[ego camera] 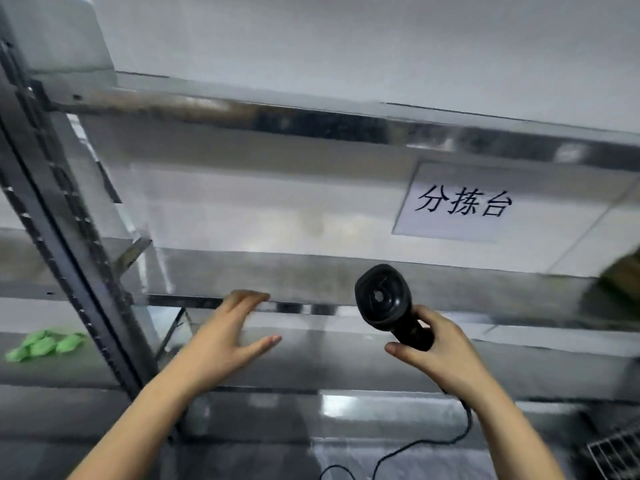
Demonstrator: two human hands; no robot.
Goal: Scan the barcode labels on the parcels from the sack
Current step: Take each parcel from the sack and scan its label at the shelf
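At the bottom right a thin black cable curled up to the right hand, which gripped the handle of a matte black barcode scanner — its round head faced up. The left hand reached flat, fingers straight, to a metal shelf edge. Farther back hung a white paper sign — blurred green lumps lay at the left

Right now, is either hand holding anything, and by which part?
The right hand grips the black corded handheld scanner by its handle. The left hand holds nothing.
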